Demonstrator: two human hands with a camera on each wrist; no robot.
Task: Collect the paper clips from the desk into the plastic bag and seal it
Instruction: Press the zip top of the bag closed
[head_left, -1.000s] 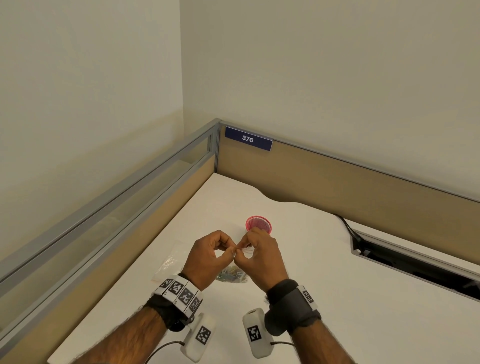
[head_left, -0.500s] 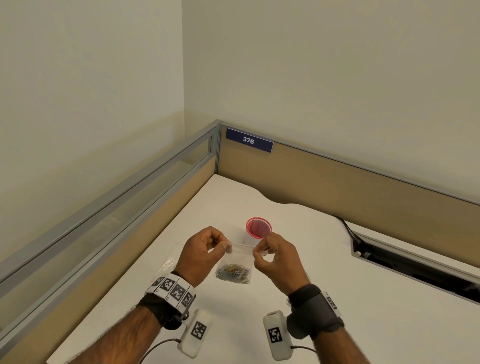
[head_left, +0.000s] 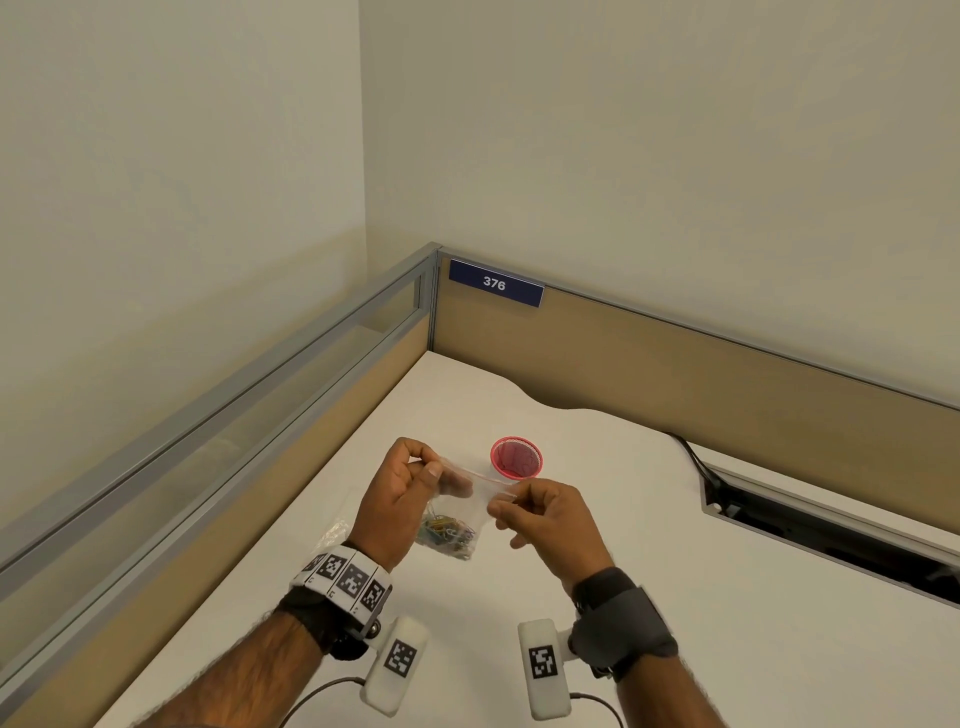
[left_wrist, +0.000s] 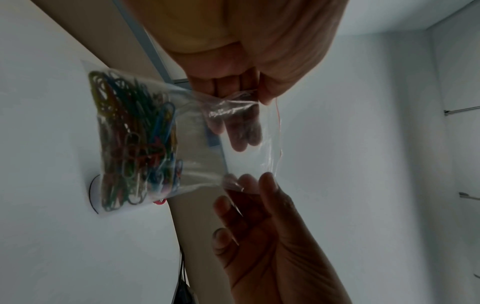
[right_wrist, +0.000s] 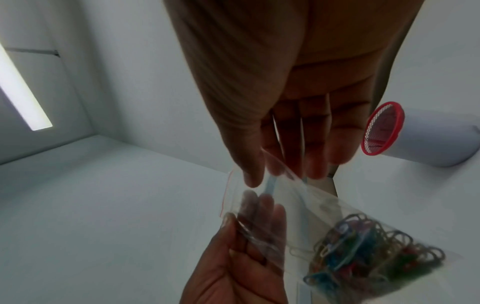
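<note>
A small clear plastic bag (head_left: 467, 499) with a red zip line along its top hangs above the white desk (head_left: 675, 597). Several coloured paper clips (head_left: 448, 535) lie bunched in its bottom. My left hand (head_left: 400, 499) pinches the bag's top left corner and my right hand (head_left: 545, 512) pinches the top right corner, holding the top edge stretched between them. In the left wrist view the bag (left_wrist: 197, 144) and its paper clips (left_wrist: 135, 142) show up close. The right wrist view shows the bag (right_wrist: 298, 216) with the paper clips (right_wrist: 369, 253) at its lower end.
A white cup with a red mesh-lined rim (head_left: 516, 457) stands on the desk just behind the hands. A crumpled clear plastic piece (head_left: 332, 535) lies left of my left wrist. A cable slot (head_left: 831, 535) runs along the right. Partition walls (head_left: 675, 374) close the desk's back and left.
My hands were together at the bag's top middle a second ago. They have since slid apart along the zip edge to its two corners, and the bag has risen slightly.
</note>
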